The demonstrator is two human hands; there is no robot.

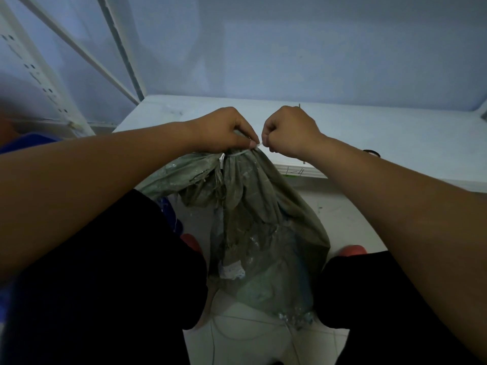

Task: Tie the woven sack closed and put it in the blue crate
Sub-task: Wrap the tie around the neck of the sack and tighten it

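Observation:
A grey-green woven sack (258, 222) hangs upright between my knees, its bottom near the tiled floor. Its neck is gathered just under my hands, with a thin white tie (238, 153) wrapped around it. My left hand (224, 131) pinches the bunched neck and the tie. Fisted, my right hand (290, 131) grips the tie's free end right beside the left fingers. Only a corner of the blue crate (29, 142) shows at the far left, behind my left forearm.
A white table (369, 127) stands straight ahead, its front edge labelled "1-4". White slotted shelf posts (39, 75) rise at the left. A dark ring-shaped object (372, 153) lies on the table by my right forearm. My legs in black flank the sack.

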